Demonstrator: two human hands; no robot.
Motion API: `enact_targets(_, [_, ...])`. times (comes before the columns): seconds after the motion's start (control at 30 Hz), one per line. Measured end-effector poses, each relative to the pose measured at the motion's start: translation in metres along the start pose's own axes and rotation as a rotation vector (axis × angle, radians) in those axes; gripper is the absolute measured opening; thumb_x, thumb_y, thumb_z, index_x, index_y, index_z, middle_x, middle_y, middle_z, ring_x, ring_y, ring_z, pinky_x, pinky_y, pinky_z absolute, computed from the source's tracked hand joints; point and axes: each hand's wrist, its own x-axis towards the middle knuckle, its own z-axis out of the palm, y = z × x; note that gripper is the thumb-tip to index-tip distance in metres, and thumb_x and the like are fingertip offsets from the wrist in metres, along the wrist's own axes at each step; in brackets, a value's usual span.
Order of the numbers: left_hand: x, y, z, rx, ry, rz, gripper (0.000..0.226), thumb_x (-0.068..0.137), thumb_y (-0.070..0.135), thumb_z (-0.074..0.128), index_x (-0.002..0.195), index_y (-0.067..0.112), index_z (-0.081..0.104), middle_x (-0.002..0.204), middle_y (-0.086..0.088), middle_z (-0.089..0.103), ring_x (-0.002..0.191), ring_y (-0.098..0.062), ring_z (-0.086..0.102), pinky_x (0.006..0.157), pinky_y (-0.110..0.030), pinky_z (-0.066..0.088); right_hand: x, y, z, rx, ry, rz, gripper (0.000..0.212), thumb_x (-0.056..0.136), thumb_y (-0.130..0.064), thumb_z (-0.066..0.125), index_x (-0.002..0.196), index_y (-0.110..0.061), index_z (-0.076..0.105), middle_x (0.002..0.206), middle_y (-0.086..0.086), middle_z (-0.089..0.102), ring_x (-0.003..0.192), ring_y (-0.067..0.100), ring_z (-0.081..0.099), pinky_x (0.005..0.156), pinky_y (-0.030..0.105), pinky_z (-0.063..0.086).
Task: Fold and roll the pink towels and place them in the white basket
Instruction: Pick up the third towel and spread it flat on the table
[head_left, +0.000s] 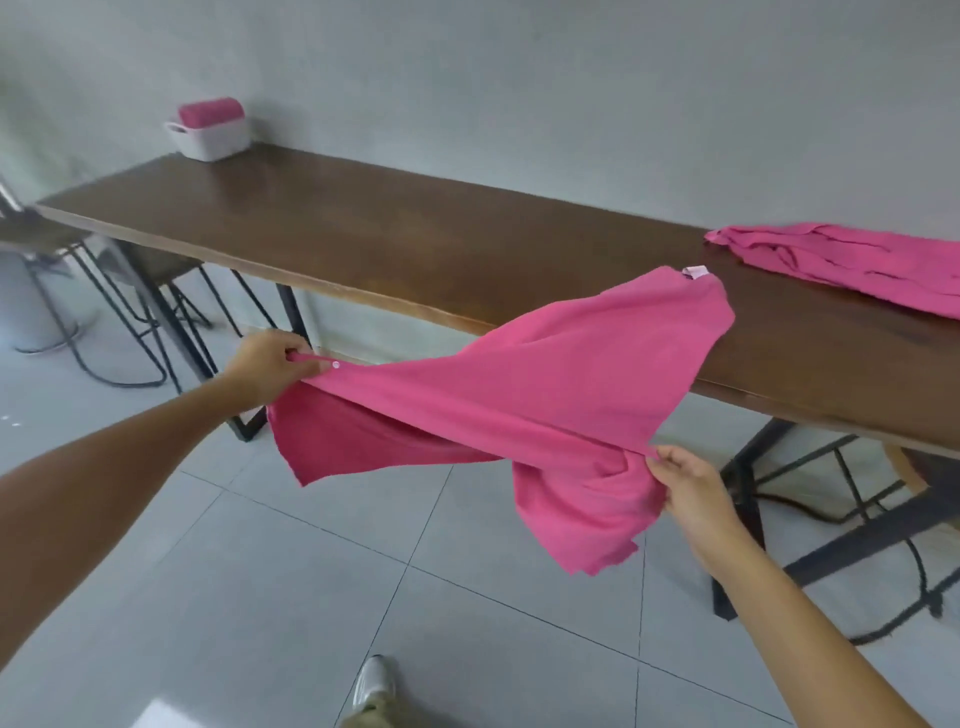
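A pink towel (524, 395) hangs stretched in the air in front of the long wooden table (363, 234). My left hand (272, 366) pinches one edge at the left. My right hand (688, 486) grips another edge at the lower right, and loose cloth droops below it. A far corner with a white label flaps up over the table's front edge. More pink towels (852, 265) lie crumpled on the table at the right. The white basket (210, 136) stands at the far left end of the table with a rolled pink towel (210, 111) in it.
Metal-legged stools (130, 291) stand under the table's left end. The table's black legs (748, 499) and a dark cable are at the right. A grey wall runs behind the table, and I stand on a grey tiled floor; my shoe (374, 686) shows below.
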Motion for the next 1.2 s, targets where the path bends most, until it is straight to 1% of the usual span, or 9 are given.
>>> enact_targets(0.17, [-0.005,-0.028,-0.046,0.091,0.094,-0.067,0.046,0.083,0.042,0.080,0.060,0.009,0.058,0.062,-0.005,0.055,0.060,-0.020,0.050,0.054,-0.030,0.036,-0.002,-0.019,0.048,-0.055,-0.065,-0.038,0.018,0.100,-0.013,0.058,0.085,-0.010,0.069,0.075,-0.001,0.062,0.071,0.013,0.052,0.062,0.029,0.036])
enact_targets(0.3, [-0.006,-0.051,-0.075,0.138,0.132,-0.095,0.040,0.082,0.051,0.077,0.069,0.014,0.069,0.072,-0.006,0.064,0.073,-0.025,0.060,0.060,-0.033,0.044,-0.004,-0.029,0.077,-0.117,-0.108,-0.082,0.021,0.099,-0.012,0.059,0.080,-0.006,0.067,0.056,-0.014,0.056,0.051,-0.001,0.046,0.047,0.014,0.033])
enact_targets(0.4, [-0.004,-0.061,-0.100,0.132,0.157,-0.112,0.036,0.085,0.044,0.077,0.072,0.013,0.069,0.073,-0.006,0.063,0.074,-0.025,0.059,0.060,-0.033,0.041,-0.006,-0.041,0.099,-0.150,-0.172,-0.119,0.022,0.099,-0.017,0.061,0.085,-0.002,0.070,0.068,-0.004,0.063,0.063,0.008,0.052,0.051,0.017,0.037])
enact_targets(0.53, [0.010,-0.080,-0.135,0.157,0.217,-0.109,0.035,0.087,0.043,0.077,0.076,0.011,0.070,0.075,-0.003,0.062,0.079,-0.028,0.058,0.069,-0.035,0.043,-0.009,-0.065,0.133,-0.163,-0.246,-0.146,0.026,0.099,-0.022,0.062,0.089,0.000,0.071,0.077,0.004,0.065,0.070,0.014,0.055,0.057,0.020,0.041])
enact_targets(0.67, [0.024,-0.103,-0.160,0.184,0.262,-0.115,0.040,0.086,0.044,0.076,0.073,0.007,0.069,0.075,-0.010,0.063,0.078,-0.031,0.059,0.071,-0.043,0.051,-0.015,-0.090,0.161,-0.164,-0.297,-0.159,0.025,0.099,-0.029,0.063,0.088,-0.010,0.075,0.081,0.006,0.075,0.075,0.015,0.067,0.071,0.029,0.050])
enact_targets(0.73, [0.031,-0.116,-0.169,0.214,0.271,-0.113,0.041,0.087,0.042,0.077,0.073,0.004,0.069,0.075,-0.013,0.064,0.077,-0.033,0.060,0.073,-0.046,0.053,-0.021,-0.103,0.174,-0.139,-0.359,-0.174,0.026,0.098,-0.032,0.063,0.083,-0.015,0.075,0.080,0.004,0.076,0.072,0.013,0.069,0.069,0.026,0.051])
enact_targets(0.9, [0.058,-0.150,-0.178,0.199,0.287,-0.150,0.041,0.086,0.041,0.078,0.067,0.007,0.066,0.071,-0.011,0.063,0.076,-0.033,0.059,0.073,-0.043,0.052,-0.022,-0.117,0.196,-0.154,-0.419,-0.162,0.038,0.090,-0.046,0.068,0.059,-0.023,0.067,0.062,0.000,0.057,0.059,0.016,0.050,0.062,0.029,0.037])
enact_targets(1.07, [0.083,-0.177,-0.184,0.179,0.289,-0.189,0.043,0.087,0.042,0.076,0.066,0.007,0.064,0.068,-0.011,0.061,0.076,-0.034,0.058,0.073,-0.044,0.052,-0.015,-0.114,0.203,-0.233,-0.395,-0.087,0.050,0.076,-0.065,0.076,0.061,-0.020,0.061,0.062,0.003,0.047,0.059,0.018,0.039,0.056,0.030,0.029])
enact_targets(1.2, [0.105,-0.202,-0.196,0.184,0.272,-0.204,0.041,0.087,0.042,0.076,0.067,0.008,0.066,0.071,-0.012,0.064,0.078,-0.034,0.060,0.076,-0.045,0.055,-0.009,-0.109,0.206,-0.335,-0.382,-0.037,0.083,0.056,-0.071,0.084,0.079,0.005,0.059,0.063,0.007,0.048,0.059,0.020,0.038,0.056,0.030,0.028])
